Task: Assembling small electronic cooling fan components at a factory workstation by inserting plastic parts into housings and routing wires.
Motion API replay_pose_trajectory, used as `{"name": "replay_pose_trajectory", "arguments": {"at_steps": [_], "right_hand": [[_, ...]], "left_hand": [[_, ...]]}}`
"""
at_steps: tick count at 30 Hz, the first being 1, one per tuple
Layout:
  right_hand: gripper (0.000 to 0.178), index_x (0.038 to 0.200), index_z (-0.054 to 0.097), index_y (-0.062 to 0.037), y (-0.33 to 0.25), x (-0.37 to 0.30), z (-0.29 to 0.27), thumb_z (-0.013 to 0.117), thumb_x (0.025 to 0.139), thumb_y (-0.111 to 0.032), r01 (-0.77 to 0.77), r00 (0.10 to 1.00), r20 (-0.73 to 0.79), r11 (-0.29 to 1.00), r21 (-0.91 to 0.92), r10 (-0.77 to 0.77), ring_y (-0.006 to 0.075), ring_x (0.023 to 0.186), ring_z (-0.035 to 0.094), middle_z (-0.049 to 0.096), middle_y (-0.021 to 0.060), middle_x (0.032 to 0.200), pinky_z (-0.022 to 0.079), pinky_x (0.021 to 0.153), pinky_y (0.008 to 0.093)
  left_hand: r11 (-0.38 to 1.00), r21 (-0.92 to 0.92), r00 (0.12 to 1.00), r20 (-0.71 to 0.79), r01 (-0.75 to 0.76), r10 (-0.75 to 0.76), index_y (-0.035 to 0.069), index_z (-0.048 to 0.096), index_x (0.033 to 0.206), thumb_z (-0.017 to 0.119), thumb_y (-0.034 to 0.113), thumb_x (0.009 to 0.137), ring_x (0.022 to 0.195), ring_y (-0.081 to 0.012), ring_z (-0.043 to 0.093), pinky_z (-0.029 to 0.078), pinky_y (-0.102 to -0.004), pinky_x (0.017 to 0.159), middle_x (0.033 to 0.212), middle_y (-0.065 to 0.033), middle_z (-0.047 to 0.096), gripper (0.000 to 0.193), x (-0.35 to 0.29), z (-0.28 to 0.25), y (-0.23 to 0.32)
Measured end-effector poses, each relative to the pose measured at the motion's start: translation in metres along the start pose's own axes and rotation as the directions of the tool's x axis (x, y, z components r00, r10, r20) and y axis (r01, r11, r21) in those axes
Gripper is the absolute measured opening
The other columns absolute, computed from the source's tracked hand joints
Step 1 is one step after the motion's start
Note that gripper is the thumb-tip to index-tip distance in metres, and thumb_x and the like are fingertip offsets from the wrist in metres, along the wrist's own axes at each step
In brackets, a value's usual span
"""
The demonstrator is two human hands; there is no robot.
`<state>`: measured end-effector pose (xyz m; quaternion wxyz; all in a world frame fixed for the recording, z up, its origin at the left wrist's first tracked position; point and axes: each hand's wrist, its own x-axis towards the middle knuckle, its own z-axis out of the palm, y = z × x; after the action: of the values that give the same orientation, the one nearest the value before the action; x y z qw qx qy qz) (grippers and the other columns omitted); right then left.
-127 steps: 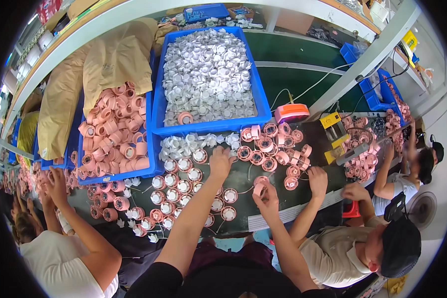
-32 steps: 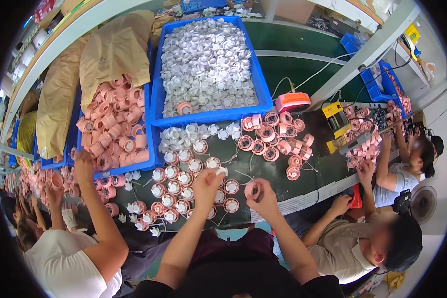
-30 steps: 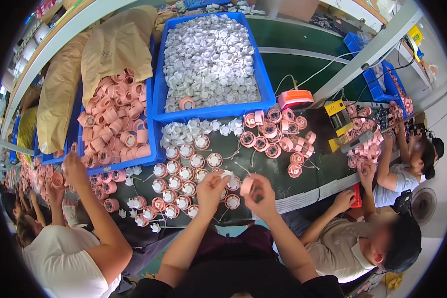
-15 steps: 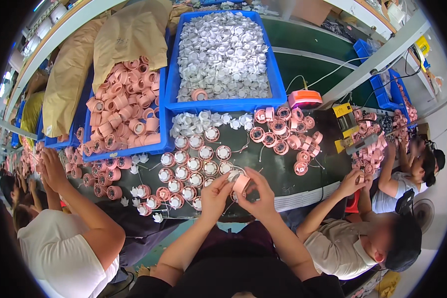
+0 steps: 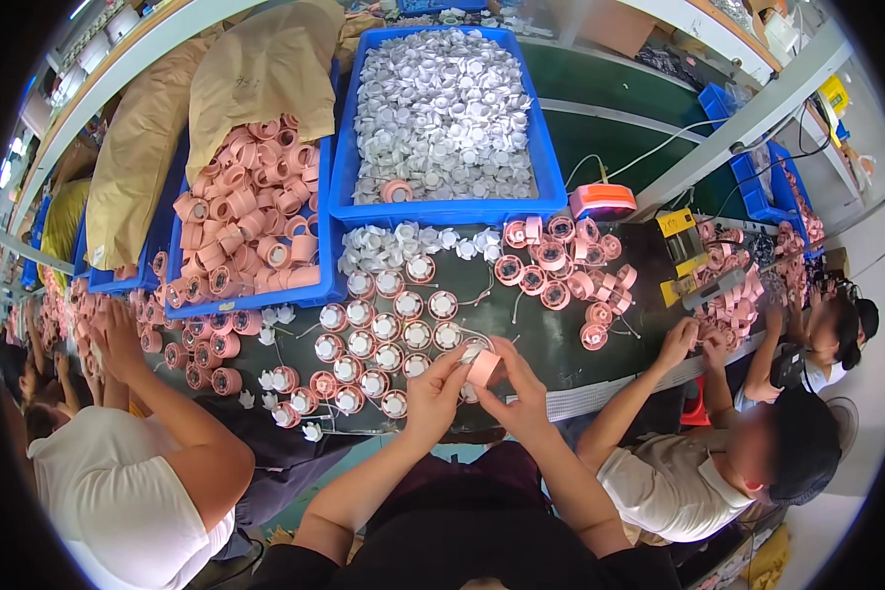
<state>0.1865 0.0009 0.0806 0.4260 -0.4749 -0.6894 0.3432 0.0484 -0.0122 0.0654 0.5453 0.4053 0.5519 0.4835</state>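
Observation:
Between my two hands, just above the near edge of the bench, is a pink cylindrical housing (image 5: 484,368) with a white piece at its upper left end. My left hand (image 5: 437,393) pinches that end, the fingers closed around the white piece. On the other side, the fingers and thumb of my right hand (image 5: 523,395) grip the pink wall. Left of my hands, rows of pink housings with white caps (image 5: 375,340) stand on the dark bench. A heap of loose white caps (image 5: 388,246) lies behind them.
A blue tray (image 5: 442,209) of white caps and a blue bin (image 5: 315,285) of pink housings stand at the back. Uncapped pink housings (image 5: 565,258) cluster at right, near an orange-and-white device (image 5: 603,200). Co-workers sit on both sides, a white sleeve (image 5: 157,492) at left.
My hands have shifted slightly, still holding the pink housing, which is tilted a little differently. The right co-worker's hands have moved toward the pile of pink parts.

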Motion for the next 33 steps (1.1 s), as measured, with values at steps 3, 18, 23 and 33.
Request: {"name": "replay_pose_trajectory", "arguments": {"at_steps": [3, 18, 23, 33], "right_hand": [[0.056, 0.117, 0.048, 0.0018, 0.001, 0.001, -0.004, 0.071, 0.065, -0.002, -0.004, 1.0, 0.001, 1.0, 0.021, 0.004, 0.022, 0.088, 0.057, 0.052, 0.0156, 0.118, 0.048, 0.071, 0.0267], [0.057, 0.117, 0.049, 0.0026, -0.01, 0.007, -0.008, 0.072, 0.065, -0.004, 0.137, 0.986, -0.082, 0.987, -0.084, -0.144, 0.0241, 0.088, 0.058, 0.053, 0.0174, 0.117, 0.048, 0.065, 0.0265], [0.057, 0.116, 0.048, 0.0031, -0.012, 0.006, -0.007, 0.072, 0.064, -0.004, 0.109, 0.991, -0.063, 0.991, -0.081, -0.115, 0.0254, 0.089, 0.058, 0.053, 0.0175, 0.117, 0.049, 0.066, 0.0276], [0.059, 0.117, 0.047, 0.005, -0.009, 0.001, -0.014, 0.072, 0.064, -0.003, 0.124, 0.992, -0.007, 0.987, -0.099, -0.125, 0.0259, 0.087, 0.057, 0.053, 0.0179, 0.116, 0.049, 0.069, 0.0295]], "left_hand": [[0.957, -0.272, 0.994, 0.005, 0.103, -0.105, -0.003, 0.054, 0.115, 0.053, 0.008, 0.088, 0.084, -0.0083, 0.057, 0.048, -0.0211, 0.071, 0.095, -0.0071, 0.062, 0.03, 0.002, 0.004, -0.008], [0.913, -0.397, 0.992, -0.044, 0.091, -0.118, -0.005, 0.051, 0.117, 0.052, 0.009, 0.089, 0.087, -0.0111, 0.058, 0.05, -0.0236, 0.078, 0.101, -0.0087, 0.06, 0.031, 0.0, 0.012, 0.01], [0.93, -0.36, 0.994, -0.054, 0.069, -0.094, -0.005, 0.052, 0.116, 0.052, 0.008, 0.089, 0.086, -0.0105, 0.058, 0.05, -0.0235, 0.076, 0.099, -0.0084, 0.061, 0.03, -0.002, 0.011, 0.01], [0.987, 0.022, 0.981, -0.1, -0.162, 0.163, -0.003, 0.055, 0.114, 0.052, 0.012, 0.089, 0.066, -0.002, 0.05, 0.041, -0.0181, 0.056, 0.074, -0.0007, 0.061, 0.029, -0.011, 0.016, -0.004]]}}
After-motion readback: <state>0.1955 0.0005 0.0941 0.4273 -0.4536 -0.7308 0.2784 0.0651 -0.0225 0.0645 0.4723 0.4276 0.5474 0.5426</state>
